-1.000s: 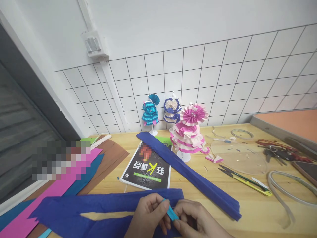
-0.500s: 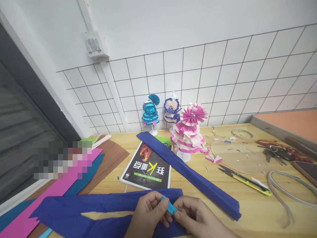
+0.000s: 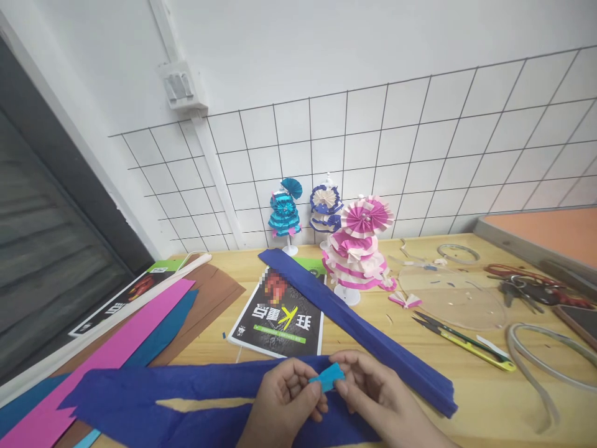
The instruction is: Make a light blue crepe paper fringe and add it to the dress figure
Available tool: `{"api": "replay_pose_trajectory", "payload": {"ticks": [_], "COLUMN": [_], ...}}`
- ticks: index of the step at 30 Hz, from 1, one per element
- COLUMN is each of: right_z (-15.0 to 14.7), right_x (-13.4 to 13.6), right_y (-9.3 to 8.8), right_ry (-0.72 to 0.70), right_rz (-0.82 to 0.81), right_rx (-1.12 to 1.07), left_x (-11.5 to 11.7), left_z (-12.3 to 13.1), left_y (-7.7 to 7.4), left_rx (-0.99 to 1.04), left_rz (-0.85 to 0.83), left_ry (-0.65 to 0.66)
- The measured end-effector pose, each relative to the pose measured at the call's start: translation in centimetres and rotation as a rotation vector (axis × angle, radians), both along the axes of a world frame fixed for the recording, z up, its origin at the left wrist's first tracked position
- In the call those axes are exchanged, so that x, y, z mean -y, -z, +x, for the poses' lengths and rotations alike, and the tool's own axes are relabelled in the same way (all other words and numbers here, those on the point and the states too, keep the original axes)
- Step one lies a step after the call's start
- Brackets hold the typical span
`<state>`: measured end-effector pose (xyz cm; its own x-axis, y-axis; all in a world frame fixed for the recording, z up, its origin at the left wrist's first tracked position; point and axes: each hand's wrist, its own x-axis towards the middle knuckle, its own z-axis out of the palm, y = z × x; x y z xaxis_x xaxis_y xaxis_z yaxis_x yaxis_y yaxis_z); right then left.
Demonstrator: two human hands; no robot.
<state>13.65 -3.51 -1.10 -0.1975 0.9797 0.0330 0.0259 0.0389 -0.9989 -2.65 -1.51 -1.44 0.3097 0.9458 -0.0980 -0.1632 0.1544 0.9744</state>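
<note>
Between my two hands is a small piece of light blue crepe paper [image 3: 329,377], narrow at its left end and wider at the right. My left hand [image 3: 288,398] pinches the narrow end between thumb and fingers. The thumb and fingers of my right hand [image 3: 375,392] close on the wider right end. Beneath both hands lies dark blue crepe paper [image 3: 125,398], partly covered by them, with a long slit through it. Just beyond, a folded dark blue crepe strip [image 3: 368,330] slants across the table.
Three small ruffled paper dresses stand at the back: a teal one [image 3: 284,218], a blue-and-white one [image 3: 321,218] and a pink one [image 3: 357,255]. Yellow-handled thread snips [image 3: 466,342], clear tubing [image 3: 527,379] and keys [image 3: 517,289] lie right. Pink paper [image 3: 102,361] and a black printed packet [image 3: 280,317] lie left and centre.
The light blue paper has turned more level and its right end shows wider. My right hand has shifted slightly up and right. The camera view has moved a little.
</note>
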Motion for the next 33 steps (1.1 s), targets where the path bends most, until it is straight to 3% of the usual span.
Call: {"api": "replay_pose_trajectory", "payload": {"ticks": [5, 15, 26, 29, 33], "right_z": [-0.28, -0.17, 0.27, 0.24, 0.06], "right_x": [-0.26, -0.2, -0.59, -0.52, -0.59], "right_y": [0.42, 0.35, 0.28, 0.17, 0.1], "right_ry": [-0.052, -0.017, 0.006, 0.02, 0.03], "right_rz": [-0.045, 0.046, 0.115, 0.082, 0.048], "right_rx": [-0.032, 0.175, 0.287, 0.264, 0.213], "left_x": [0.18, 0.25, 0.1, 0.32, 0.52], "left_z": [-0.03, 0.06, -0.17, -0.21, -0.34], "left_y": [0.26, 0.23, 0.2, 0.2, -0.37], "left_rx": [-0.075, -0.06, -0.088, -0.128, -0.387], "left_rz": [0.036, 0.01, 0.027, 0.102, 0.346], "left_ry": [0.031, 0.088, 0.043, 0.006, -0.048]}}
